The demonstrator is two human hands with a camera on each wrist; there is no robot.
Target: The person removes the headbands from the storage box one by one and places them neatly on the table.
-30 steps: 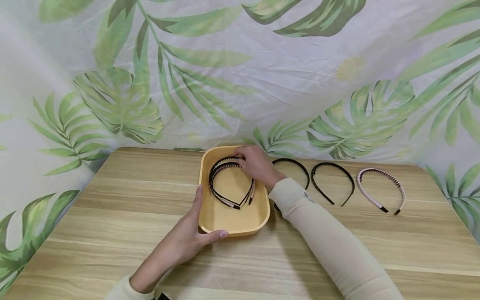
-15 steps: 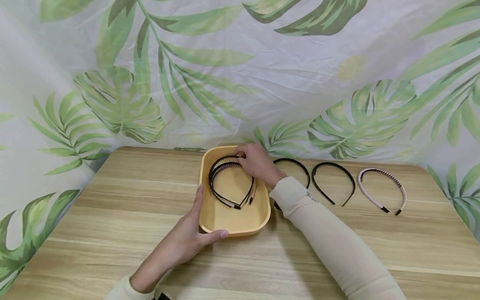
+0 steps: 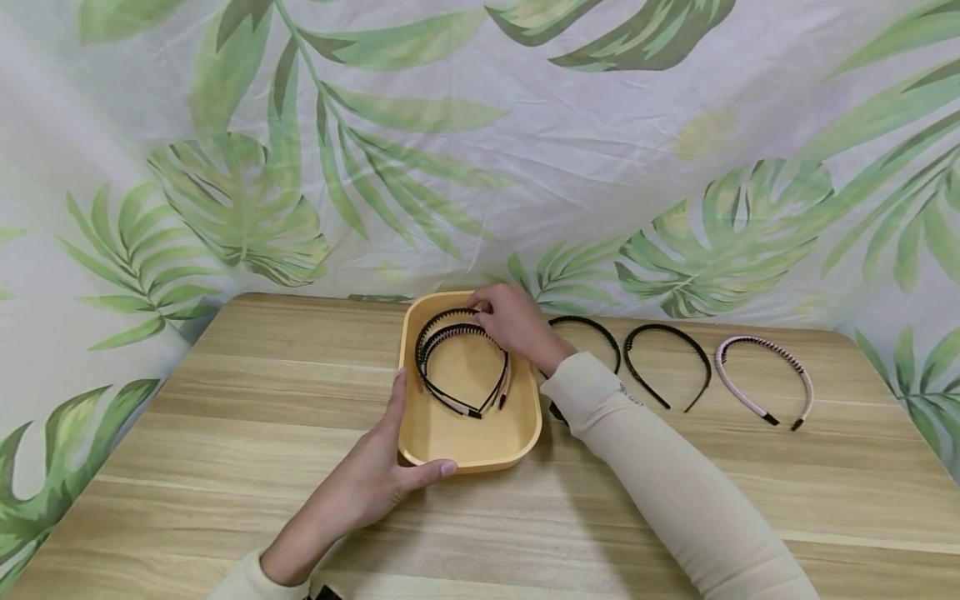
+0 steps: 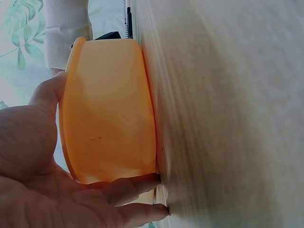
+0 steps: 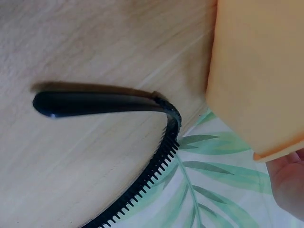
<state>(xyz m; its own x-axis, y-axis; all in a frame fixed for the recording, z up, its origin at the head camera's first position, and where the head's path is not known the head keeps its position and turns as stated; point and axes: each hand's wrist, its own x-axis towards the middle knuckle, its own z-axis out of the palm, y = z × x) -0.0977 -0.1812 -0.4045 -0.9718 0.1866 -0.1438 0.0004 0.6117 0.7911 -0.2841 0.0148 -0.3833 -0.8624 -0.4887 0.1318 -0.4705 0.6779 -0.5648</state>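
A yellow plastic bin (image 3: 472, 446) stands on the table, with black and pale pink toothed headbands overlapping inside it. My left hand (image 3: 375, 475) grips the bin at its near left corner, thumb on the front rim and fingers along the outer side. In the left wrist view the thumb and fingers lie against the bin's outer wall (image 4: 109, 109). Over the bin's far right rim, my right hand (image 3: 513, 321) pinches the top of a black headband (image 3: 450, 312). Its fingertips are partly hidden. The right wrist view shows this hand (image 5: 289, 183) at the bin's rim.
Right of the bin, a black headband (image 3: 592, 323) lies partly under the right forearm. Farther right lie another black headband (image 3: 667, 329) and a pale pink one (image 3: 802, 375) on the wooden table (image 3: 262, 400). A leaf-patterned cloth (image 3: 420, 192) hangs behind the table.
The pinched black headband has shifted slightly toward the bin's far side, its arch standing farther from the lower headband. My right hand has moved slightly with it; the left has not moved.
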